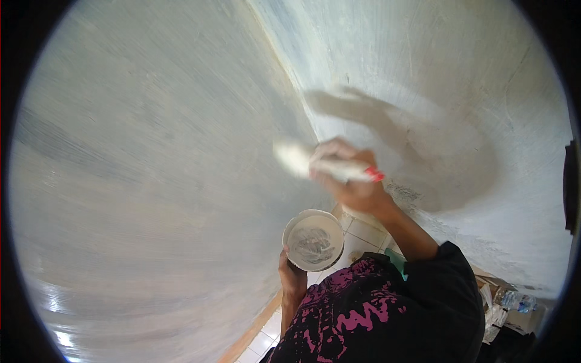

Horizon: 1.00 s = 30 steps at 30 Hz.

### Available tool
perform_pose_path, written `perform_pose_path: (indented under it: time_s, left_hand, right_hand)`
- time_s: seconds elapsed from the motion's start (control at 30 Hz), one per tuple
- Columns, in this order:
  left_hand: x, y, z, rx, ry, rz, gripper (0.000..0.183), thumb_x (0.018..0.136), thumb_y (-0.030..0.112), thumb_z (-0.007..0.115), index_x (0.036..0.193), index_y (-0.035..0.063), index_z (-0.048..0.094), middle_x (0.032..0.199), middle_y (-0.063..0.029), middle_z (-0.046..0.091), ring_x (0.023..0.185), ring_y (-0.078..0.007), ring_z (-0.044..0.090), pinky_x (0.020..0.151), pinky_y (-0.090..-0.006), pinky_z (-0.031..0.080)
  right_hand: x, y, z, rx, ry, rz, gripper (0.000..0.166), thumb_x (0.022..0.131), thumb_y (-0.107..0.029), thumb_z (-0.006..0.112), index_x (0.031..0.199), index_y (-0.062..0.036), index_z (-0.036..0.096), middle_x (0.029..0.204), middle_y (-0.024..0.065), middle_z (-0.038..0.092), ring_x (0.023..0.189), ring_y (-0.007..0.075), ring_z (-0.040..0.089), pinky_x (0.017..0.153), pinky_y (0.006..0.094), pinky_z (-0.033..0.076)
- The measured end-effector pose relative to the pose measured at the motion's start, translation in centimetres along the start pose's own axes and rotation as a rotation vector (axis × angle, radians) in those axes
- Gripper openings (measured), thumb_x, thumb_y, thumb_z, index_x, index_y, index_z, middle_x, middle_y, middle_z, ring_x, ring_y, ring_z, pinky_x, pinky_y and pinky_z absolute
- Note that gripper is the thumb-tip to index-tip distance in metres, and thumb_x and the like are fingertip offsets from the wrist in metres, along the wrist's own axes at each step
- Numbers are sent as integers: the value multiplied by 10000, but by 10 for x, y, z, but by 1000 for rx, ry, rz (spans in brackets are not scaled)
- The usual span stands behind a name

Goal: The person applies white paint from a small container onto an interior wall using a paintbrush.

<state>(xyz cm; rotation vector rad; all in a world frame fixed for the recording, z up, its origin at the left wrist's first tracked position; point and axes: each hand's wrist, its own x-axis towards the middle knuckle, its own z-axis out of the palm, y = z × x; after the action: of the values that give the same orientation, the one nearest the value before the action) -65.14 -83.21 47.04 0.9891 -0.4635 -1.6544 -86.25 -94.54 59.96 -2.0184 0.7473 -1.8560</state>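
My right hand (347, 174) is closed around the pale handle of a paintbrush (292, 157), whose red end points right and whose whitish bristles point left. Both are blurred. The brush is in front of the left wall (159, 159), near the corner; whether the bristles touch it I cannot tell. Below, my left hand (292, 274) grips the side of a round white bucket (336, 224). Streaky whitish residue shows on the bucket's bottom. Brush strokes mark the left wall and the right wall (454, 59).
White floor tiles (365, 231) lie below the corner. A brown skirting strip (254, 331) edges the left wall's foot. Clear plastic bottles (517, 301) and boxes or papers stand at lower right. A dark object (570, 186) is at the far right rim.
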Motion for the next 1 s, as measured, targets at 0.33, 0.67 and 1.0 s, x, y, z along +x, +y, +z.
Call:
perform_pose_path:
  time_s: [0.33, 0.67, 1.0]
  left_hand:
    - [-3, 0, -7, 45, -2, -18, 504, 1019, 369, 412, 1344, -10, 480, 1294, -134, 576, 1197, -237, 553, 1016, -390, 430]
    - [-7, 5, -2, 80, -57, -10, 539, 1033, 366, 326, 1405, -15, 411, 1376, -178, 510, 1284, -287, 492, 1072, -426, 391]
    - [-19, 17, 14, 35, -55, 130, 482, 1059, 315, 330, 1375, -33, 432, 1301, -160, 552, 1182, -251, 558, 976, -395, 478]
  right_hand:
    - [-78, -19, 22, -240, -961, 446, 291, 826, -243, 640, 1092, -159, 723, 825, 184, 688, 765, 376, 655, 716, 468, 514]
    - [-79, -20, 27, -184, -956, 403, 172, 826, -192, 633, 955, -166, 744, 840, 142, 697, 765, 356, 657, 714, 435, 515]
    - [-51, -32, 3, 532, -190, 892, 98, 826, -10, 711, 798, -54, 628, 832, 27, 650, 755, 150, 644, 648, 286, 517]
